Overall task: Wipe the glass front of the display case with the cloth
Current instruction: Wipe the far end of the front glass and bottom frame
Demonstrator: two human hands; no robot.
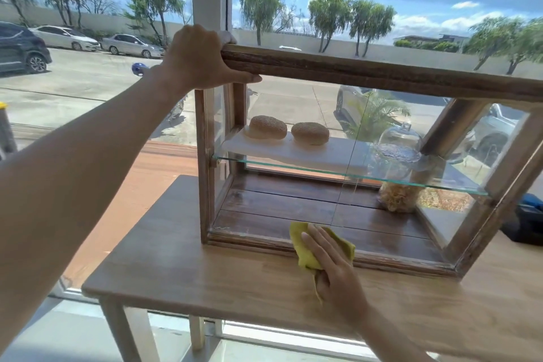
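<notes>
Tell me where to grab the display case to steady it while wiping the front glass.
Grip the display case by its thick wooden top rail at the left corner, from above, as the left hand does. The rail overhangs, giving fingers a lip, and leaves the glass clear for the cloth.

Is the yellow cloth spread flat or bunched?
Bunched: the yellow cloth is crumpled under the right hand, pressed low against the glass front.
</notes>
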